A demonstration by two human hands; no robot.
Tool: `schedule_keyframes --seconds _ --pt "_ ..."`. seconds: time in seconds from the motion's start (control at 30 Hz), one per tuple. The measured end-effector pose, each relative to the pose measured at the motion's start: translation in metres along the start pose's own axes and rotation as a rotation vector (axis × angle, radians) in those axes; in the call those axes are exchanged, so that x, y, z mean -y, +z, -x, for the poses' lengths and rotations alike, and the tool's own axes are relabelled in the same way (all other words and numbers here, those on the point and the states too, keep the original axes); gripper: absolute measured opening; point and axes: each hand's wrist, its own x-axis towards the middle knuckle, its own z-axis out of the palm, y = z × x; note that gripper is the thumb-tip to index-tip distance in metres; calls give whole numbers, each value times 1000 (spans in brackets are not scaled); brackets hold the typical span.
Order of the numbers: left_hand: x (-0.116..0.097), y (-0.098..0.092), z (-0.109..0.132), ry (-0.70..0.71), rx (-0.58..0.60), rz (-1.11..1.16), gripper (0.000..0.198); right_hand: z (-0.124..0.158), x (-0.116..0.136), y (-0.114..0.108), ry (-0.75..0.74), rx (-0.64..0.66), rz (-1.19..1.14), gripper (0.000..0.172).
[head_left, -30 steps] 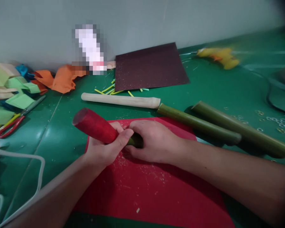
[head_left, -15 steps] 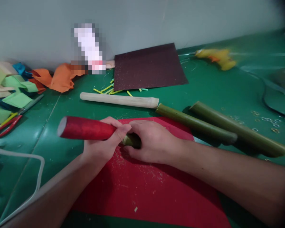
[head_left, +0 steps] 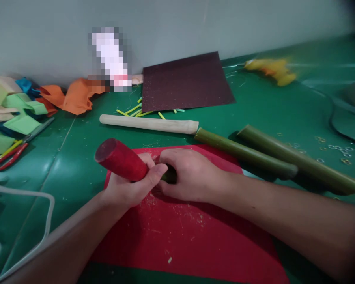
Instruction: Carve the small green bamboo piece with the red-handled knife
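Observation:
Over the red sheet (head_left: 201, 232), my two hands work close together, their fingers nearly touching. My left hand (head_left: 133, 185) is wrapped round a thick red cylinder (head_left: 121, 159), whose flat, dark end points up and toward the left; its other end is hidden by my fingers. My right hand (head_left: 189, 173) is closed on a short green bamboo piece (head_left: 170, 173), mostly covered by the palm and fingers. Whether the cylinder touches the bamboo cannot be seen. Pale shavings (head_left: 192, 219) are scattered on the sheet.
Behind my hands lie a pale peeled stick (head_left: 148, 123), two green bamboo lengths (head_left: 245, 152) and a dark brown sheet (head_left: 186, 83). Scissors (head_left: 12, 154) and folded paper (head_left: 20, 122) are at left. A yellow glue gun (head_left: 272, 70) lies far right, near small rings (head_left: 340, 149).
The red cylinder has tilted: its free end swung right and toward the camera, now showing more of its end face. My left hand rolled with it; my right hand barely moved.

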Motion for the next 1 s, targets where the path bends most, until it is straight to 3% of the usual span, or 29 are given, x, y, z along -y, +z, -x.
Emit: schedule_keyframes --seconds 0.27,0.43,0.5,0.67,0.83,1.0 --pt "1 1 0 5 10 -2 26 -1 1 0 1 17 -21 14" --pt "-1 5 0 -141 -229 -8 18 0 0 1 6 -17 46 19" --pt "-1 5 0 -197 -267 25 19 0 0 1 12 -21 55 19" --pt "-2 3 1 -122 -203 49 27 0 -2 1 7 -9 39 21" --pt "1 0 0 -40 -11 -14 29 0 -2 2 -16 -15 7 15" --pt "3 -2 1 -7 6 -54 27 0 -2 2 -22 -6 0 14"
